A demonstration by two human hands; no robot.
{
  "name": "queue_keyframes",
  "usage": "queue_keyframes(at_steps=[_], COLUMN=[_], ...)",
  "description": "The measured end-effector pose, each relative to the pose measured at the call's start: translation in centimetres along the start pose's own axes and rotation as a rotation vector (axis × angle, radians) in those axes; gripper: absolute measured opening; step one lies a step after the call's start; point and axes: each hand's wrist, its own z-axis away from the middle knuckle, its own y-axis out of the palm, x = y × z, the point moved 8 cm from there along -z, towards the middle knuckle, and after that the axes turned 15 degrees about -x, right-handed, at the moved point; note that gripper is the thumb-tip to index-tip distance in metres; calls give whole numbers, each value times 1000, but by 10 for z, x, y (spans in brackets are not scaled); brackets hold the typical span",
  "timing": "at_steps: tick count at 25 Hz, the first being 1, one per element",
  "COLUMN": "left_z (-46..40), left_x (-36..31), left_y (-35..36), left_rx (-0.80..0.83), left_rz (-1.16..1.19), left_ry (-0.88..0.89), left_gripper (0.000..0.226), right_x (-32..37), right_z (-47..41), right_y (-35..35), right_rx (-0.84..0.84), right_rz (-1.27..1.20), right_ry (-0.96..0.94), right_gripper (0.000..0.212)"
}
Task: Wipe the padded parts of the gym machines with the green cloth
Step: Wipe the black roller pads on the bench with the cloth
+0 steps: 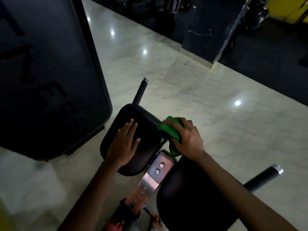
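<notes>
The green cloth (168, 132) sits bunched under your right hand (186, 139), at the right edge of the left pad (146, 124) and hanging down into the gap between the two pads.

Largest around you is the pale marble floor (208, 100), glossy with spots of reflected light. A big dark machine housing (46, 77) stands on it at your left, just beside the left pad. Ahead, across the floor, a dark pillar (200, 37) rises, with yellow equipment (296, 10) in the far corner, too blurred to make out.

Closer in, the right pad (186, 197) lies under your right forearm, and the left pad is tilted away from you. A metal bracket (155, 172) with bolts joins them. One black handle (140, 90) with a chrome tip sticks out beyond the left pad; another (263, 177) juts out to the right of the right pad.

Your left hand (125, 144) rests flat on the left pad, its fingers straight and slightly apart. Your right hand's fingers curl over the cloth, gripping it against the pad's edge.
</notes>
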Motion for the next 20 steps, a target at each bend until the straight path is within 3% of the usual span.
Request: queue_keyframes(at_steps=[2,9,14,20], left_z=[-9,-36,-33,-33], left_x=[3,14,17,15], left_y=[-2,8,5,7], left_rx=[-55,-124,-219,-286], left_rz=[8,44,30,87], left_ry=[-46,-153,-157,-237], left_gripper=[70,74,78,77], right_x=[-15,2,33,22], right_z=[-20,-46,-128,-125], right_y=[22,80,152,143], right_rx=[79,206,275,300], right_rz=[-115,-189,-281,-436], right_ry=[119,-131,-19,19], right_gripper=[62,58,59,63])
